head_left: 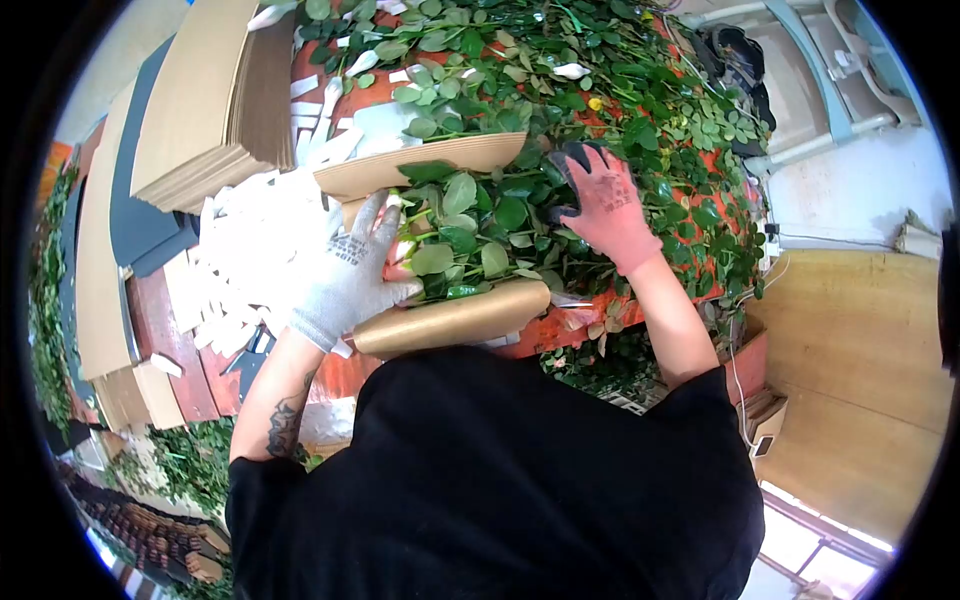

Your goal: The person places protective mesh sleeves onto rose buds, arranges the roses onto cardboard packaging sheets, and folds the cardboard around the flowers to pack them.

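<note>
on cardboard (455,318), leafy green stems (475,222), bunched

— See any readable words?
— None for certain. Dark lettering (348,249) on the back of the grey left glove (358,268), just behind the fingers (369,212), wristward; too small to spell out.
— And on the pink-red right glove (606,205)?
— A dark printed mark (608,186), likewise behind the fingers, too blurred to read.

Leafy green stems (462,238) lie between the upturned edges of a brown cardboard sheet (450,318).
</note>
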Demonstrator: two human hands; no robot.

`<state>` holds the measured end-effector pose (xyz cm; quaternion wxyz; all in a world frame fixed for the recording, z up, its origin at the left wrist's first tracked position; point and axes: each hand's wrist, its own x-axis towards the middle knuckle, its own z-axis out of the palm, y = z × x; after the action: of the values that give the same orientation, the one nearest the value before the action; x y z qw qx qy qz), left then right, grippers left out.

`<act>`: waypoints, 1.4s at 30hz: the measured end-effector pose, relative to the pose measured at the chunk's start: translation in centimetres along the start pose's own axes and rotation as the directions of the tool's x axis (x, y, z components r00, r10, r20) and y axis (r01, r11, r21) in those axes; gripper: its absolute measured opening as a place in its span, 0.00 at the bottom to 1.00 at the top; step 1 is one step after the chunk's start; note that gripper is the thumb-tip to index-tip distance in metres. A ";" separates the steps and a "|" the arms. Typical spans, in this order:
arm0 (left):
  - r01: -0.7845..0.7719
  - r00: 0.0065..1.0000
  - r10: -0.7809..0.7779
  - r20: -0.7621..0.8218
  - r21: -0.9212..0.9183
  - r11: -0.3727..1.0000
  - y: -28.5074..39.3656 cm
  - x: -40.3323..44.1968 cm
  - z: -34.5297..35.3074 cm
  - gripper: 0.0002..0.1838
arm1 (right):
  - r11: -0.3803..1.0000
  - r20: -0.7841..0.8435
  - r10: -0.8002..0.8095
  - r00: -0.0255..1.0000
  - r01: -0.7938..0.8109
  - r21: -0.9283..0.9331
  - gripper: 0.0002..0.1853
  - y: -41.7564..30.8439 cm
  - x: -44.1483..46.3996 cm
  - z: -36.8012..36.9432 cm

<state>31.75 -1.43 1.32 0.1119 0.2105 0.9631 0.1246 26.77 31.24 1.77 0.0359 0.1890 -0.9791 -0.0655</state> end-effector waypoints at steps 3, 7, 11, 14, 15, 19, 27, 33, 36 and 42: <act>-0.009 1.000 0.010 0.022 -0.068 0.998 -0.1 0.0 -0.2 0.49 | 0.999 0.038 0.033 0.999 -0.033 0.009 0.37 0.2 0.9 1.4; -0.006 1.000 0.005 -0.009 -0.156 0.988 0.0 0.3 0.2 0.47 | 1.000 0.110 -0.022 0.994 0.021 0.011 0.27 0.3 2.1 1.2; -0.025 1.000 0.024 -0.013 -0.079 0.997 -0.1 0.2 0.4 0.48 | 0.999 0.127 -0.030 0.991 0.032 -0.013 0.20 0.6 2.9 1.2; -0.031 0.999 0.030 -0.020 -0.077 0.997 -0.1 0.3 0.4 0.48 | 0.997 -0.027 -0.075 0.997 0.074 -0.038 0.14 0.9 3.0 1.8; -0.029 0.999 0.028 -0.021 -0.067 0.997 -0.1 0.4 0.4 0.48 | 0.995 -0.133 -0.089 0.987 0.083 -0.047 0.13 0.9 3.0 1.9; -0.035 0.999 0.031 -0.042 -0.102 0.994 -0.2 0.4 0.6 0.47 | 0.998 0.148 -0.056 0.987 0.059 -0.020 0.16 0.6 3.7 1.5; 0.002 1.000 0.001 0.013 -0.189 0.982 0.4 0.4 -0.1 0.48 | 0.942 -0.140 -0.012 0.990 0.058 0.332 0.26 2.5 -0.5 -1.9; 0.008 1.000 -0.008 -0.004 -0.161 0.987 -0.2 0.4 0.6 0.47 | 0.989 0.044 -0.031 0.999 0.024 0.146 0.29 2.1 -3.5 2.7; -0.080 0.992 0.071 -0.104 -0.092 0.993 -1.8 0.5 1.7 0.42 | 0.983 -0.126 0.071 0.989 -0.049 0.175 0.29 1.8 -3.8 1.4; -0.192 0.968 0.133 -0.212 -0.286 0.939 -3.9 -0.2 0.4 0.32 | 0.679 -0.233 0.249 0.940 0.002 0.735 0.33 2.3 -4.1 -3.1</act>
<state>30.59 -4.93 -0.17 0.0401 0.2569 0.9179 0.2998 29.99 34.54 4.96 0.1178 0.1282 -0.9165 0.3602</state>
